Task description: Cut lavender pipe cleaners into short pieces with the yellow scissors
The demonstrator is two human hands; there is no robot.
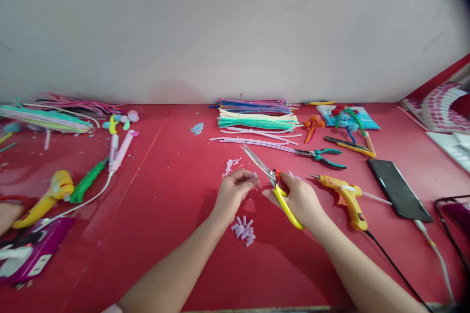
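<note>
Above the middle of the red table, my left hand [238, 187] pinches a small lilac piece of pipe cleaner [256, 175] between thumb and fingertips. My right hand [299, 199] holds a pair of scissors [282, 200] with yellow handles, the blades pointing up and left past my left fingertips. A bit of lilac shows by my right knuckles; I cannot tell whether it is held. Short cut lilac pieces [244, 231] lie in a pile below my hands. Fine lilac clippings [231, 166] are scattered just beyond my left hand.
Bundled pipe cleaners [259, 120] lie at the back near green-handled pliers [319, 155]. To the right are a yellow glue gun [345, 198] and a black phone [398, 190], both with cables. Another yellow glue gun [55, 193] and a purple power strip [44, 249] sit left.
</note>
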